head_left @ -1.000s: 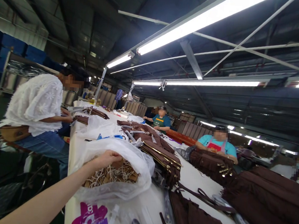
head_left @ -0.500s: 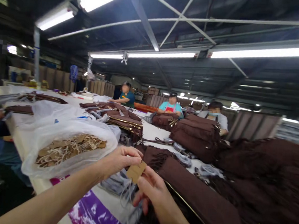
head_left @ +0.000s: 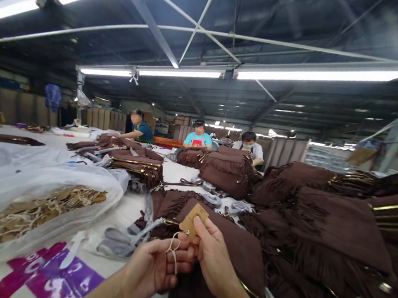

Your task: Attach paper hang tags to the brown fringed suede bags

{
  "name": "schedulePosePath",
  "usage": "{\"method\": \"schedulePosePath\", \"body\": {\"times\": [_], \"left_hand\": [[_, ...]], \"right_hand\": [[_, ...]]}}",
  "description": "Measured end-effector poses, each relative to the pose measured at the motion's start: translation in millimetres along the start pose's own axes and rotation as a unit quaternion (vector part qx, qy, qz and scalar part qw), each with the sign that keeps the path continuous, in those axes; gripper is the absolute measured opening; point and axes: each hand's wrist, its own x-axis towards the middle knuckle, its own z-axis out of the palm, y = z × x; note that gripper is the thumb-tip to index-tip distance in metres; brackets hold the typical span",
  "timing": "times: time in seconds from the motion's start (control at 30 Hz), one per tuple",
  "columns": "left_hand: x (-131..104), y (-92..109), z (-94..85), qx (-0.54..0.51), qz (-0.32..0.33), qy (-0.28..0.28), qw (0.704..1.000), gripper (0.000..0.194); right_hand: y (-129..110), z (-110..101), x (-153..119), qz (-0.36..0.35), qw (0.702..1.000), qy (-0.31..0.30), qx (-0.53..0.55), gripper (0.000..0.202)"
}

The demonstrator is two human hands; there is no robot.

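Observation:
My right hand [head_left: 213, 255] pinches a small brown paper tag [head_left: 193, 219] between thumb and fingers. My left hand [head_left: 155, 267] holds the tag's white string loop [head_left: 173, 250] just below it. Both hands hover over a brown fringed bag [head_left: 242, 249] lying on the white table [head_left: 125, 210]. To the left lies a clear plastic bag [head_left: 43, 201] filled with more brown tags and white strings.
Piles of brown fringed bags [head_left: 321, 218] cover the table's right side and middle [head_left: 132, 160]. Three people sit at the far side [head_left: 198, 137]. Grey plastic wrappers [head_left: 119, 243] and a purple printed sheet [head_left: 47, 272] lie near the front edge.
My left hand left the plastic bag with one tag and both hands came together over the brown bag. The view swung right, and the person in white went out of sight.

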Motion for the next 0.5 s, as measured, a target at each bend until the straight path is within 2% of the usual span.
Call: {"method": "schedulePosePath", "body": {"times": [0.13,0.2,0.3,0.4,0.5], "left_hand": [[3.0,-12.7,8.9,0.050,0.023,0.048,0.997,0.035],[8.5,-18.1,6.1,0.084,0.032,0.075,0.993,0.034],[16.9,-23.7,-1.5,0.155,0.025,0.075,0.985,0.041],[17.7,-26.7,-4.8,0.248,0.020,0.057,0.967,0.033],[12.1,-32.1,-2.1,0.394,0.052,0.034,0.917,0.014]], "right_hand": [[-7.5,-14.3,-3.5,-0.033,0.999,0.029,-0.025,0.056],[-11.6,-21.9,-5.2,-0.037,0.998,0.035,-0.024,0.058],[-17.7,-39.9,-11.3,-0.049,0.997,0.059,-0.014,0.058],[-18.5,-74.8,-26.6,-0.051,0.994,0.083,-0.053,0.056],[-13.8,-121.2,-52.9,0.000,0.984,0.069,-0.162,0.053]]}}
